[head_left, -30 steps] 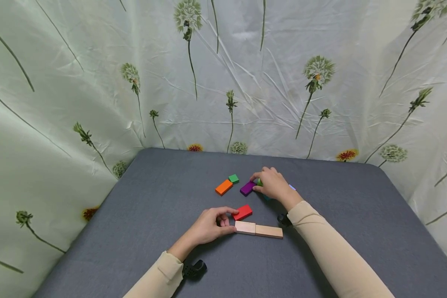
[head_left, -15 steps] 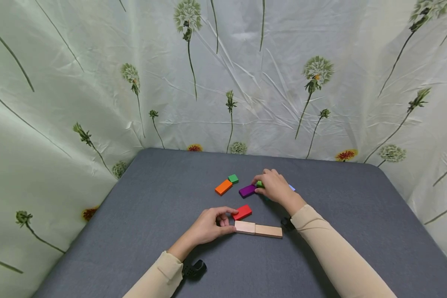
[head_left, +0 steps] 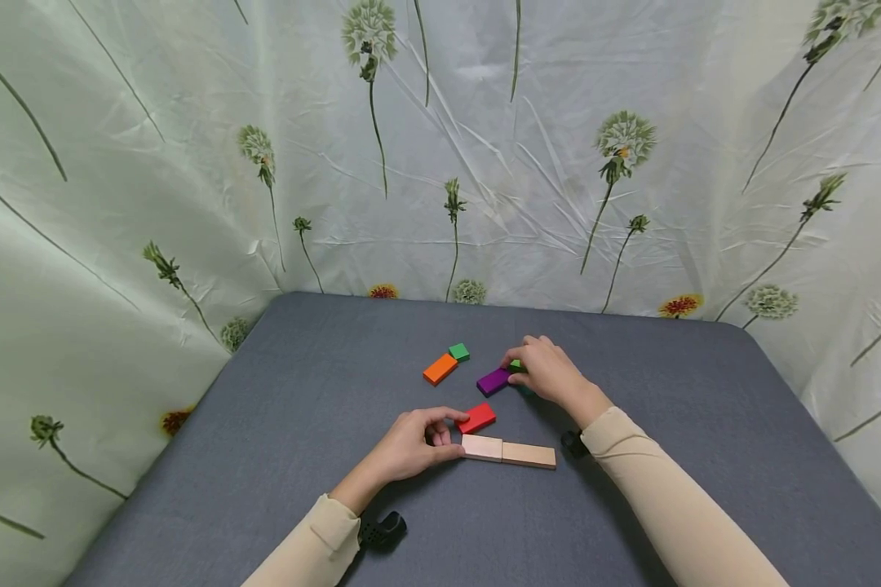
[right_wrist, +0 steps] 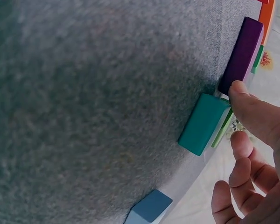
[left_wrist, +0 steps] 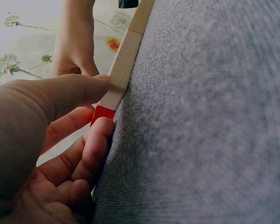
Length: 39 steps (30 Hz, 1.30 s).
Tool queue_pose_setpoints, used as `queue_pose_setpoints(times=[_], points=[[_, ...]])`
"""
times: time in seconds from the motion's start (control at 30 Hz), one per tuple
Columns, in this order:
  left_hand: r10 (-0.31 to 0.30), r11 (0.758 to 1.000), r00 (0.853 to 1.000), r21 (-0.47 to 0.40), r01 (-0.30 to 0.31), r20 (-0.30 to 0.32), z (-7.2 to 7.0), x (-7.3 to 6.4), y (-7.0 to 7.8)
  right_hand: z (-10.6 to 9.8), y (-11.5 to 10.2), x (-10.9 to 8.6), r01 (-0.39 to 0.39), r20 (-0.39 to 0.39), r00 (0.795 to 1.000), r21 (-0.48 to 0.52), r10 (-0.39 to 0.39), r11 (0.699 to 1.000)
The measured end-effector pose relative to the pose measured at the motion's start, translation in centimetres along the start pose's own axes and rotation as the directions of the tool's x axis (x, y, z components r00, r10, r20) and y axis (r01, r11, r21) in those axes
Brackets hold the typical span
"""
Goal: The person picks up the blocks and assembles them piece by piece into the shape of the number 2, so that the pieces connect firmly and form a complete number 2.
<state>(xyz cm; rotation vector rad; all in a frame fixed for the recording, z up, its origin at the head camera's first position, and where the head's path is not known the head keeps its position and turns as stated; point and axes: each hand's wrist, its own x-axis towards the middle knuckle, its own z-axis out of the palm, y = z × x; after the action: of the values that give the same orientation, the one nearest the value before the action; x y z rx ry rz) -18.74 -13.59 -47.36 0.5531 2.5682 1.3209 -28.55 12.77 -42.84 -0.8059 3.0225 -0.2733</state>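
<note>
In the head view my left hand (head_left: 414, 444) spans the left ends of a red block (head_left: 477, 418) and a pale wooden block (head_left: 482, 447). Its thumb touches the wooden block, and its index finger the red one. My right hand (head_left: 546, 371) pinches the right end of a purple block (head_left: 493, 381) lying on the table. Beneath that hand, a light green block (head_left: 516, 366) is partly hidden. The right wrist view has a teal block (right_wrist: 203, 123) close to the right thumb, and a blue block (right_wrist: 151, 205) farther off.
A second wooden block (head_left: 529, 456) continues the row to the right. Farther back on the grey table (head_left: 338, 367), an orange block (head_left: 440, 368) meets a small green block (head_left: 458, 352). A flower-patterned cloth (head_left: 426, 163) hangs behind the table.
My right hand has drawn back slightly to the right, and the purple block has turned and slid a little nearer. My left hand and the red and wooden blocks stay in place.
</note>
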Motion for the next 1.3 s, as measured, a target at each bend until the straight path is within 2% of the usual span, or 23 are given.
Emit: queue_pose_setpoints(times=[0.8,1.3], points=[[0.007,1.0,1.0,0.01,-0.007,-0.007,0.0,0.0,0.0,-0.3,1.8,-2.1,-0.005,0.006,1.0,0.012,0.005,1.0],[0.011,1.0,1.0,0.016,-0.011,-0.004,0.0,0.1,-0.2,-0.3,1.8,-3.2,0.019,0.029,0.999,0.034,-0.02,0.999]])
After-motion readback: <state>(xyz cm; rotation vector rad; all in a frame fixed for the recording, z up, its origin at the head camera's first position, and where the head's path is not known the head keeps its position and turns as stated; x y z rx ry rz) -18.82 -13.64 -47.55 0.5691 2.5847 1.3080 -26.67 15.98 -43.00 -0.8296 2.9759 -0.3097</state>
